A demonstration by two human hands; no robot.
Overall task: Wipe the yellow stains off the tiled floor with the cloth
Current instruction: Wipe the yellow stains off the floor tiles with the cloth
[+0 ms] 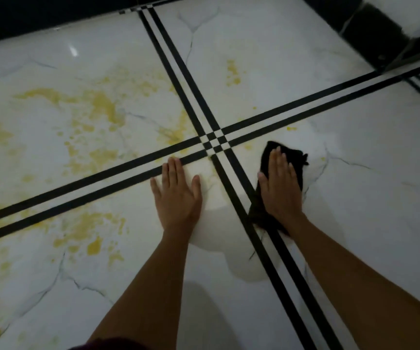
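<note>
A white marbled tiled floor point(355, 173) with double black border lines fills the view. Yellow stains point(97, 104) spread over the left tiles, with more point(95, 245) on the lower left tile and a small patch point(232, 73) on the far tile. A black cloth point(293, 157) lies just right of the line crossing. My right hand point(281, 188) presses flat on the cloth with straight fingers. My left hand point(177, 195) rests flat on the bare tile to the left of the black lines, fingers straight.
A black skirting strip point(52, 18) runs along the far edge. A dark block point(373, 29) sits in the far right corner. Small yellow spots point(291, 128) lie beyond the cloth near the line crossing point(214, 142).
</note>
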